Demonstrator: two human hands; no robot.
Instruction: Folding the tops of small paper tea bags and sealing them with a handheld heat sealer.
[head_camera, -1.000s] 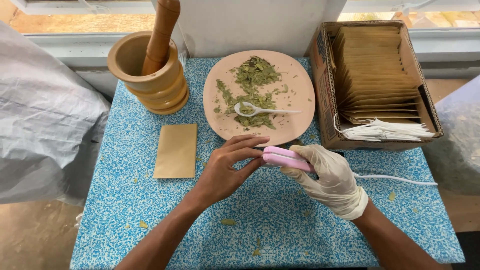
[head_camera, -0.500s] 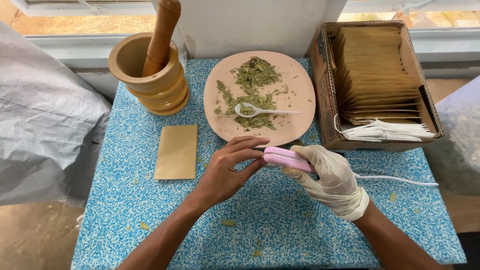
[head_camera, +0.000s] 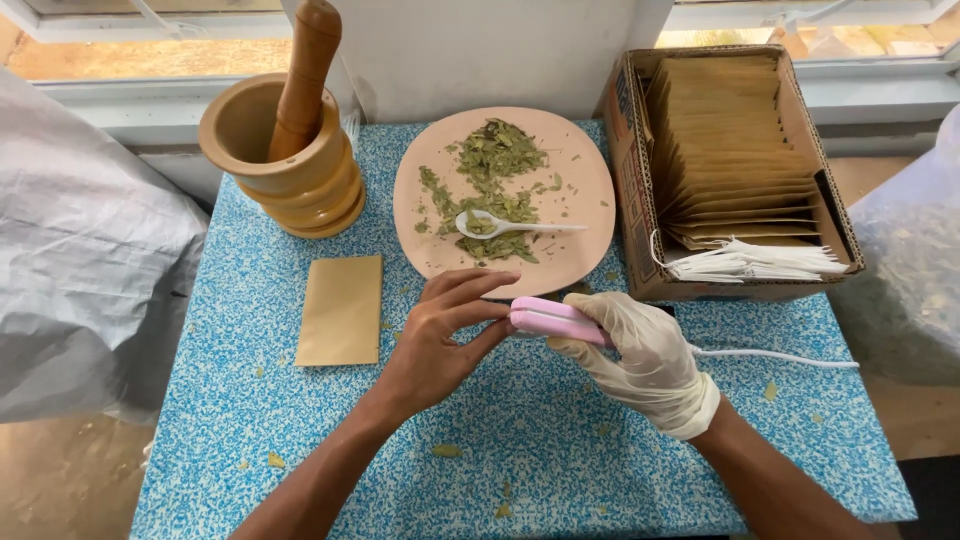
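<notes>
My right hand (head_camera: 645, 360), in a white glove, grips a pink hand-held sealer (head_camera: 545, 318) just above the blue speckled table (head_camera: 560, 440). My bare left hand (head_camera: 435, 340) pinches the sealer's front tip with thumb and fingers; whatever lies between the jaws is hidden. A white cord (head_camera: 780, 357) runs from the sealer to the right. Just beyond my hands stands a pink plate (head_camera: 590, 180) with dried green leaves (head_camera: 495, 150) and a white spoon (head_camera: 510, 226).
A flat brown paper pouch (head_camera: 340, 310) lies left of my hands. A wooden mortar (head_camera: 290, 180) with its pestle (head_camera: 300, 70) stands at the back left. A cardboard box (head_camera: 625, 130) of brown pouches and white tags (head_camera: 760, 262) sits right. A grey sack (head_camera: 80, 250) flanks the table's left.
Both hands keep their hold on the sealer and have shifted slightly left in view; the view has tilted a little. Nothing was picked up or let go.
</notes>
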